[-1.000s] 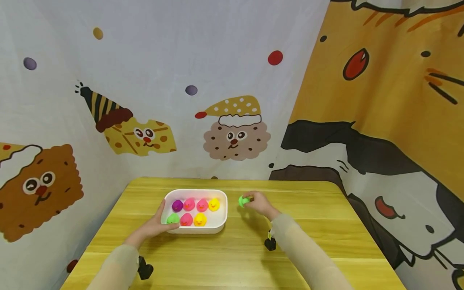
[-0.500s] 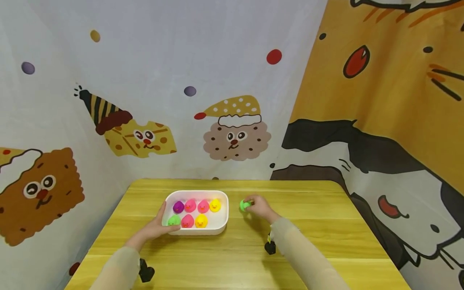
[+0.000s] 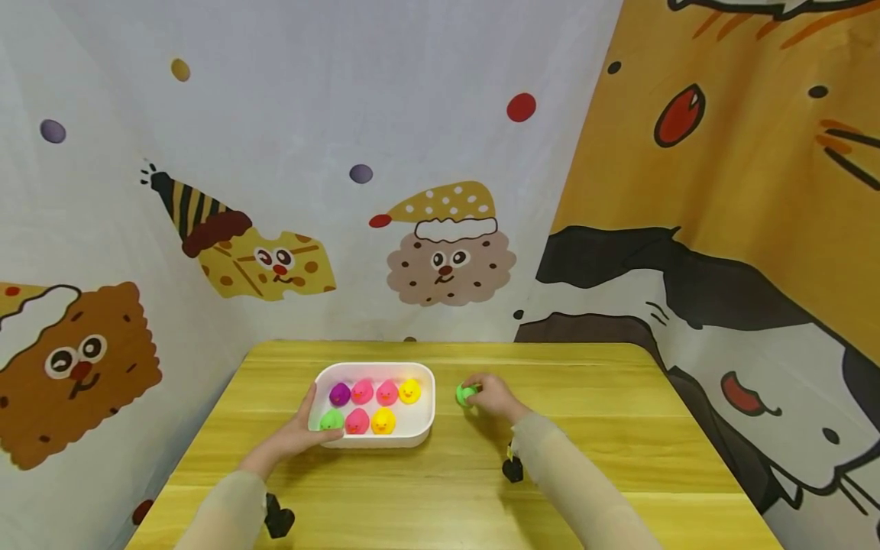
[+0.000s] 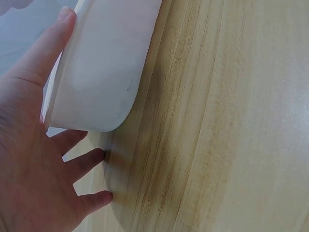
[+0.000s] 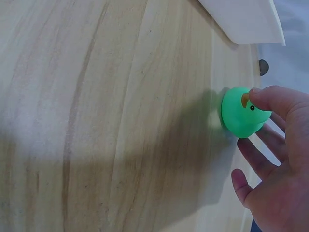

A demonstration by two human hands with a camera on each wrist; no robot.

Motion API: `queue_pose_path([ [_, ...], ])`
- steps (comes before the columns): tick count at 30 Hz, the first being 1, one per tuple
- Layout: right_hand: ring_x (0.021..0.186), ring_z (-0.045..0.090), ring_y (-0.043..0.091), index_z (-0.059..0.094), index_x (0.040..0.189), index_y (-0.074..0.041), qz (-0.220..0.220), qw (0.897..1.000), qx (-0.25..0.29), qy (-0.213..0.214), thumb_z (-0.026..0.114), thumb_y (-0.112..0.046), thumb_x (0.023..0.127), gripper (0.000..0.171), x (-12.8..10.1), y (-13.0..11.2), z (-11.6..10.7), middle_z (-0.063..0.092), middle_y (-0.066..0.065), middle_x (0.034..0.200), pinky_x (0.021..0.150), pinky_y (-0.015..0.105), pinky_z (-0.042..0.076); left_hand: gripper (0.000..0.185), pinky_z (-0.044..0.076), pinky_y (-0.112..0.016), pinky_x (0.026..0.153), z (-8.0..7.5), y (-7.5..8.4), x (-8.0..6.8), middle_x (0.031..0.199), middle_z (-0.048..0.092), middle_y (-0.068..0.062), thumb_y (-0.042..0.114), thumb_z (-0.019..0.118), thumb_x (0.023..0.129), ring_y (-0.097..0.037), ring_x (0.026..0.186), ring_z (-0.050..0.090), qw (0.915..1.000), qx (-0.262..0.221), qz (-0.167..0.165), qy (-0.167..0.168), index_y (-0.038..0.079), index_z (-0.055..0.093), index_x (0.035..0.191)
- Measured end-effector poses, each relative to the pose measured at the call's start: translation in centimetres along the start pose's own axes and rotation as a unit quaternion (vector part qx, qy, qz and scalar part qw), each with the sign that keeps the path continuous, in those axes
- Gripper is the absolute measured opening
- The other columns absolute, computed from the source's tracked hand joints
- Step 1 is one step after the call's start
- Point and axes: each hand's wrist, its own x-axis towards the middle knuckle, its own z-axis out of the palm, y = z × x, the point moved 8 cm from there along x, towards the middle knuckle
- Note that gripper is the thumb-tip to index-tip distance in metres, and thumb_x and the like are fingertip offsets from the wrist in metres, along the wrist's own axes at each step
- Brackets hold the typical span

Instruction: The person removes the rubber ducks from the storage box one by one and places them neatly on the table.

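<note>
Pinching the green duck (image 3: 464,395) — thumb right by its beak — the fingers (image 5: 257,158) of the right hand (image 3: 495,397) have it just right of the white tub (image 3: 385,441), low by the tabletop (image 3: 399,496); the farther left hand (image 3: 294,437) grips the tub's near-left corner.

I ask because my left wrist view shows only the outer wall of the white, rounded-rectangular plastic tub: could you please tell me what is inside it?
Observer: Seven small, round toy ducks sit inside the tub: one purple, one green, three pink and two yellow.
Operator: Thank you; could you also tell me whether the right hand is holding anything?
Observer: Yes, it pinches a bright green, round toy duck, with the thumb near the beak.
Operator: And where is that duck relative to the tub, please?
Observer: In the head view it is outside the tub, apart from its right end.
</note>
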Motion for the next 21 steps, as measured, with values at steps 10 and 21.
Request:
queue_pose_path([
  [10,0.093,0.052,0.021,0.058,0.112,0.0,0.001,1.0,-0.004,-0.015,0.06,-0.006,0.08,0.032,0.44,0.01,0.55,0.056,0.013,0.112,0.077,0.034,0.047,0.111,0.011,-0.06,0.097,-0.04,-0.17,0.21,0.144,-0.005,-0.023,0.04,0.069,0.073,-0.045,0.127,0.008,1.0,-0.001,0.0,0.005,0.022,-0.019,0.138],
  [21,0.091,0.053,0.019,0.053,0.119,0.002,0.009,1.0,0.018,-0.02,0.057,-0.012,0.085,0.037,0.7,0.39,0.69,0.056,0.013,0.113,0.076,0.033,0.047,0.112,0.01,-0.062,0.096,-0.03,-0.22,0.23,0.144,-0.006,-0.023,0.041,0.069,0.073,-0.046,0.126,0.007,1.0,0.0,-0.002,0.004,0.021,-0.02,0.138],
])
